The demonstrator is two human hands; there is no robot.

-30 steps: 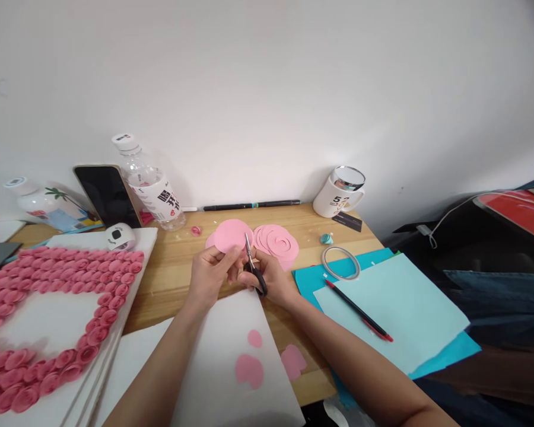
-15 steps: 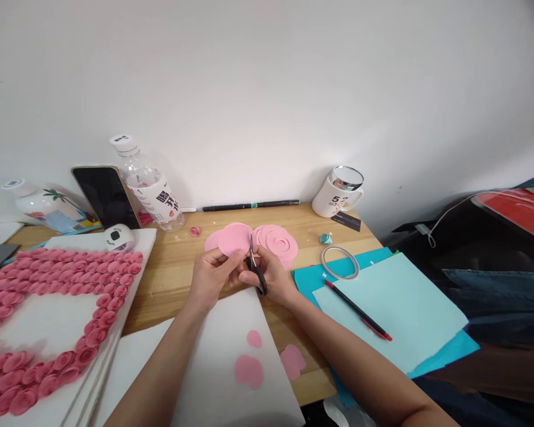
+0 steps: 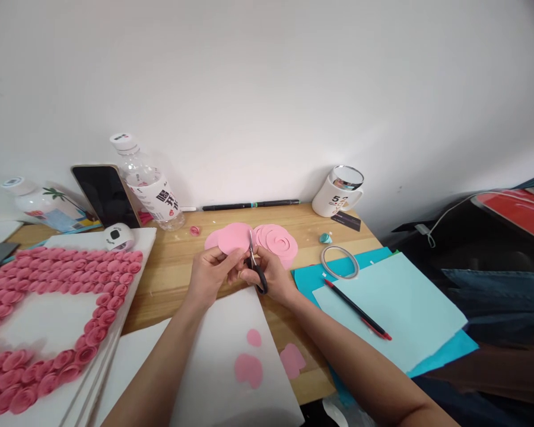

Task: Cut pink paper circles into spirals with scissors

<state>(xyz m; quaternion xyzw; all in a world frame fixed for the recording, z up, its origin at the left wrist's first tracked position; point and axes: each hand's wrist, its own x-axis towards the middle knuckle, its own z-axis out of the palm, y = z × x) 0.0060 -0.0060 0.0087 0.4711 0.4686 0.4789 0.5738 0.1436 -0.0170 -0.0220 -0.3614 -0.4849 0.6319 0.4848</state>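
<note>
My right hand (image 3: 269, 274) is closed around black-handled scissors (image 3: 260, 279). Their metal blades point up and away from me. Close to its left, my left hand (image 3: 211, 274) has thumb and fingers pinched together near the blades. Whatever lies in that pinch is hidden by the fingers. Just past the fingertips are overlapping pink paper circles (image 3: 234, 237). A pink paper cut into a spiral (image 3: 281, 242) lies beside them on the right. Pink paper scraps (image 3: 249, 370) rest on the white board (image 3: 222, 356) under my forearms.
Rows of pink rolled paper flowers (image 3: 95, 338) border a white board at left. Behind stand a phone (image 3: 102, 193), a water bottle (image 3: 153, 196) and a mug (image 3: 336, 193). At right, a tape roll (image 3: 339, 263) and a pen (image 3: 356, 308) lie on blue sheets (image 3: 396, 302).
Both hands stay almost in place, with slight finger movement around the scissors. The papers on the table have not visibly moved.
</note>
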